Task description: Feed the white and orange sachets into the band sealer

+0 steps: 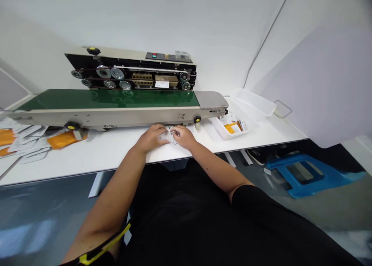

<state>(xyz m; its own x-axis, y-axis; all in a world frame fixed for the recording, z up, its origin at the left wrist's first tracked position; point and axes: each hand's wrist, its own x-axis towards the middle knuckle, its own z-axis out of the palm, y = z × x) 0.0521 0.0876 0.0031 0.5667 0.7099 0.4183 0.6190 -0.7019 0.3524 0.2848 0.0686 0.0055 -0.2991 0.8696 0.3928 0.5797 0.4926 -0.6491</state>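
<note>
A small clear packet with printed marks [169, 134] lies at the front edge of the white table, just before the sealing machine. My left hand [152, 137] grips its left side between thumb and fingers. At the packet's right side, my right hand [183, 137] has its fingertips pinched together on it. Both hands rest low on the table. Behind them runs the machine's green conveyor belt [116, 99], with metal rollers and a control panel above it.
Orange and white packets [62, 140] are piled at the left. On the right stand a white tray of packets [225, 133] and a translucent bin [255, 105]. A blue plastic stool [314, 177] is on the floor at right. The table's front edge [116, 169] runs before me.
</note>
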